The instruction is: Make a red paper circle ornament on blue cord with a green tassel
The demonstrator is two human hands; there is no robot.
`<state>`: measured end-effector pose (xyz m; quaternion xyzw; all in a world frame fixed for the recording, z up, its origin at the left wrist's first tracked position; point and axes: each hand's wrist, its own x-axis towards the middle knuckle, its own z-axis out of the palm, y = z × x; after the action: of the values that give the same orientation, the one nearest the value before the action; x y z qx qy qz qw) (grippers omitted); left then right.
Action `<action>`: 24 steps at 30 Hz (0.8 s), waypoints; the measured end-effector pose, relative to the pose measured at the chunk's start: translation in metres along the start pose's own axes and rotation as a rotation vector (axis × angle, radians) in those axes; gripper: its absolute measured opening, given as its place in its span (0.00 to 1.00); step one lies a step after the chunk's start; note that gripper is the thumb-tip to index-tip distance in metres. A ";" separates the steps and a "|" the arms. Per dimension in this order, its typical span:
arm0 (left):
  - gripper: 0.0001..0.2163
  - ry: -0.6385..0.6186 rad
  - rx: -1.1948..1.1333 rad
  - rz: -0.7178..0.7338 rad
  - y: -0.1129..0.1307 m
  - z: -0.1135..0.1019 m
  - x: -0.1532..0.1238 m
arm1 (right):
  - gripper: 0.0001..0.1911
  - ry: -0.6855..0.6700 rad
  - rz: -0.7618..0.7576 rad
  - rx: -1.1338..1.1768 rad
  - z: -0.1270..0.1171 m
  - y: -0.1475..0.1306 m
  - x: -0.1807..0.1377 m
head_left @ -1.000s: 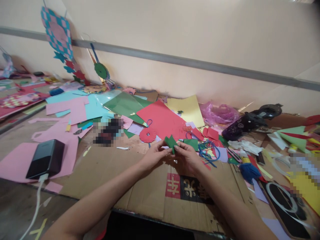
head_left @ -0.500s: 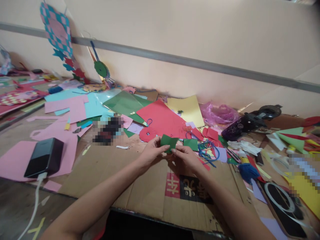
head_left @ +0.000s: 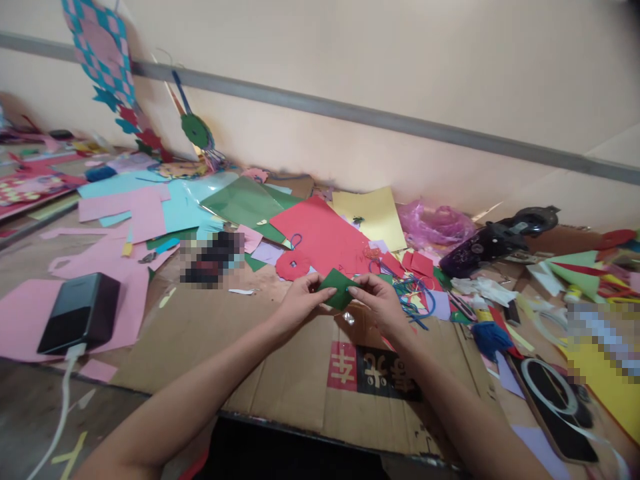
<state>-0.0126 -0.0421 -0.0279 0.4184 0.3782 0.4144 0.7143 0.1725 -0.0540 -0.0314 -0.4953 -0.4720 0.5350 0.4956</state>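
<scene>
A small square of green paper [head_left: 338, 289] is held up over the cardboard, turned so one corner points upward. My left hand [head_left: 306, 300] pinches its left corner between thumb and fingers. On the opposite corner, my right hand [head_left: 376, 300] grips with thumb and fingertips. Just beyond the hands lie a red paper disc [head_left: 293, 266] with a hole and a large red sheet [head_left: 325, 233]. Blue cord [head_left: 416, 297] is tangled among paper scraps to the right of my right hand.
Flattened cardboard [head_left: 200, 353] covers the table front. A black power bank [head_left: 80, 313] with a white cable stands at left. To the right are a dark purple bottle [head_left: 467, 250] lying tilted, a pink plastic bag [head_left: 435, 223], and a phone [head_left: 555, 413] under a tape ring.
The green paper has been turned from lying level to standing on a corner between my hands. A second green piece beside my right hand is no longer visible. The view has shifted slightly.
</scene>
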 end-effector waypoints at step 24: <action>0.18 0.076 -0.008 0.029 0.003 -0.002 0.004 | 0.09 0.246 -0.255 -0.059 -0.026 -0.015 0.011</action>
<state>-0.0138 -0.0365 -0.0271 0.4052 0.3972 0.4418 0.6949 0.1992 -0.0414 -0.0184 -0.5075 -0.4822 0.3892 0.5987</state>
